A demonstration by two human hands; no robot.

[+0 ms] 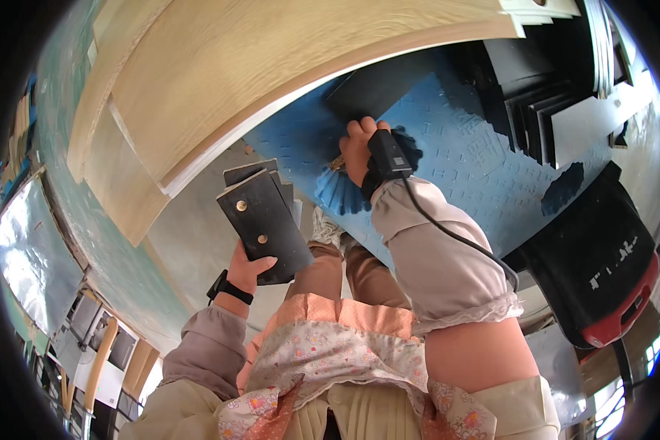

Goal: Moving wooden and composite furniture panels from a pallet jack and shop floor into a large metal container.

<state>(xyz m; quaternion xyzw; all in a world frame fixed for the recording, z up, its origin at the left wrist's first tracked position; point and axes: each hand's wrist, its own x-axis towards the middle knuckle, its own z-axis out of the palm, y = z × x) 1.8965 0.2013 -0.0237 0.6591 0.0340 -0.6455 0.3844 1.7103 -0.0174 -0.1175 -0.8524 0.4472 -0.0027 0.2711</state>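
Note:
My left hand (248,268) grips a small stack of black panels (270,224), with the thumb across the top one. Two round, brass-coloured spots show on that panel's face. My right hand (359,150) is reached forward over a blue plastic sheet (455,139), its fingers curled. Just beyond its knuckles lies a dark flat panel (374,84), partly under the overhanging board. The right fingertips are hidden, so what they hold cannot be made out. Blue ruffled material (341,192) sits beside that hand.
A large wood-grain board (227,81) with a pale edge spans the upper left. Upright black panels (535,121) stand at the upper right. A black and red case (594,257) is to the right. A cable (447,224) runs along my right sleeve from a black wrist device.

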